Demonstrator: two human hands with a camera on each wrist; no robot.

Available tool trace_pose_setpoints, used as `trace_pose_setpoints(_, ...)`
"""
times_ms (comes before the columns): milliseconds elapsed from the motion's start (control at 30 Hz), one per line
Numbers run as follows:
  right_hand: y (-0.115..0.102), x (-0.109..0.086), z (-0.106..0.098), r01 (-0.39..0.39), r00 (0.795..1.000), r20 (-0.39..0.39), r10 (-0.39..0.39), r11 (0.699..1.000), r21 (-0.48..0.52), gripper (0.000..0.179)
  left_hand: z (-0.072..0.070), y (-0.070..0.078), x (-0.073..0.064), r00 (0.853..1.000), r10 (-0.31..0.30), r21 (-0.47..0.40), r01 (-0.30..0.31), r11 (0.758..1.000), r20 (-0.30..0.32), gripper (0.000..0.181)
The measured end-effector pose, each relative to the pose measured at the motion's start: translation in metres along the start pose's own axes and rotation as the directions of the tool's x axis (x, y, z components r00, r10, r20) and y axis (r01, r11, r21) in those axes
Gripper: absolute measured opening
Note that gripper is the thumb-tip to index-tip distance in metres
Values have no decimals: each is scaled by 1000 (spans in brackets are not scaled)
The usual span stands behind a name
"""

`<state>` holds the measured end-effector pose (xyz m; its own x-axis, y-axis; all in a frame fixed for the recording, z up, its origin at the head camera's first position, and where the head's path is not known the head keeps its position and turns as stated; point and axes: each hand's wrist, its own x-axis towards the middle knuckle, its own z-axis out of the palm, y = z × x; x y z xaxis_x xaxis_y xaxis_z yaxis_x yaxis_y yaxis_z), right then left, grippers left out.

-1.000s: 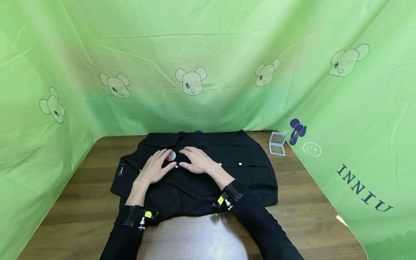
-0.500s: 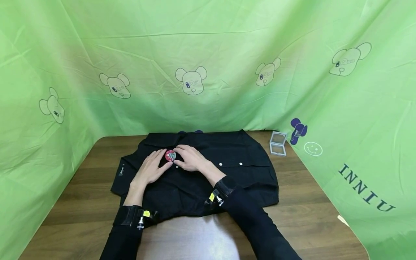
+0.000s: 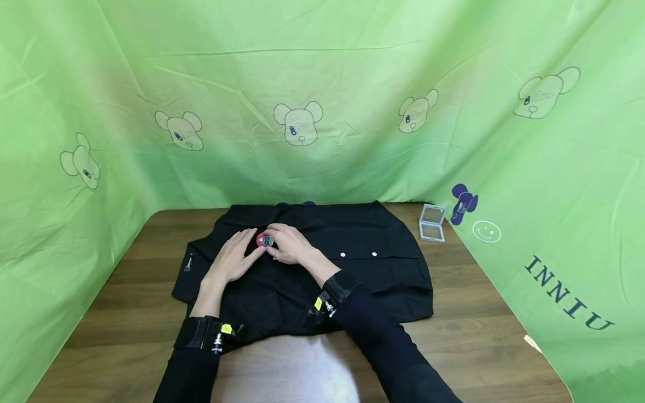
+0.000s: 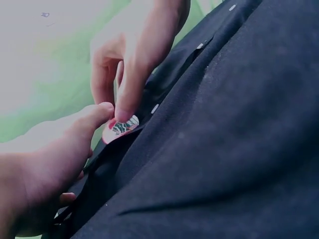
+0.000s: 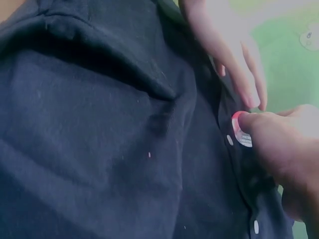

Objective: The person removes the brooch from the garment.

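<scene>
- The left hand lies palm down over the dark shirt, its fingers extended forward and its thumb spread toward the badge.
- The right hand reaches in from the other side, forearm slanting across the shirt, with its fingers bent and pointing toward the left hand.
- The right thumb and forefinger are brought together on the round badge in a pinch; the thumb lies over part of its red, white and green face. What the fingertips do beneath it is hidden.
- The left hand holds nothing, fingers and thumb apart; its thumb tip is just beside the badge and the right fingertips, and whether it touches either is hard to tell.
- The badge is on the shirt between the two hands, near the button line, its red side toward the left hand and its other side partly covered by the right.
- White buttons run along the shirt's front, to the right of the badge.
- The shirt is spread on the wooden table.
- A hinged case lies unfolded beyond the shirt's right edge, well apart from both hands.
- Green cloth hangs behind.
</scene>
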<state>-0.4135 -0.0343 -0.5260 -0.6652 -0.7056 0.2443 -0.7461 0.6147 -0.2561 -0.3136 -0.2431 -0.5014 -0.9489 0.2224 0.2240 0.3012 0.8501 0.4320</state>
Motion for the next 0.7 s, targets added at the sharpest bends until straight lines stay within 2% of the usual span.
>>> trace_pose_setpoints(100, -6, 2, -2, -1, 1000, -2, 1, 999, -33, 46, -1, 1, 1, 1000, -2, -11, 2, 1000, 3, 74)
trace_pose_setpoints(200, 1, 12, 11, 7, 1000, -6, -7, 994, -110, 44, -3, 1, 2, 999, -29, -34, 30, 999, 25, 74)
trace_pose_setpoints(267, 11, 18, 27, 19, 999, -41, -24, 995, -102, 44, -5, 1, 2, 998, -54, -52, 56, 997, 42, 75)
trace_pose_setpoints(300, 3, 16, 22, 13, 999, -37, -18, 991, -134, 43, -6, 2, 2, 997, -65, -59, 68, 996, 49, 76)
trace_pose_setpoints(400, -1, 18, 22, -7, 999, -40, 3, 995, -104, 41, -9, 4, 2, 994, -86, -74, 91, 993, 60, 77)
trace_pose_setpoints(467, -4, 18, 21, -14, 999, -41, 9, 993, -119, 39, -11, 5, 3, 994, -91, -83, 95, 992, 59, 77)
trace_pose_setpoints(533, 2, 23, 28, -21, 999, -49, 16, 994, -107, 36, -12, 5, 3, 994, -93, -89, 99, 991, 59, 76)
trace_pose_setpoints(700, 6, 25, 35, -23, 997, -78, 9, 984, -177, 32, -13, 6, 4, 994, -96, -100, 101, 990, 53, 75)
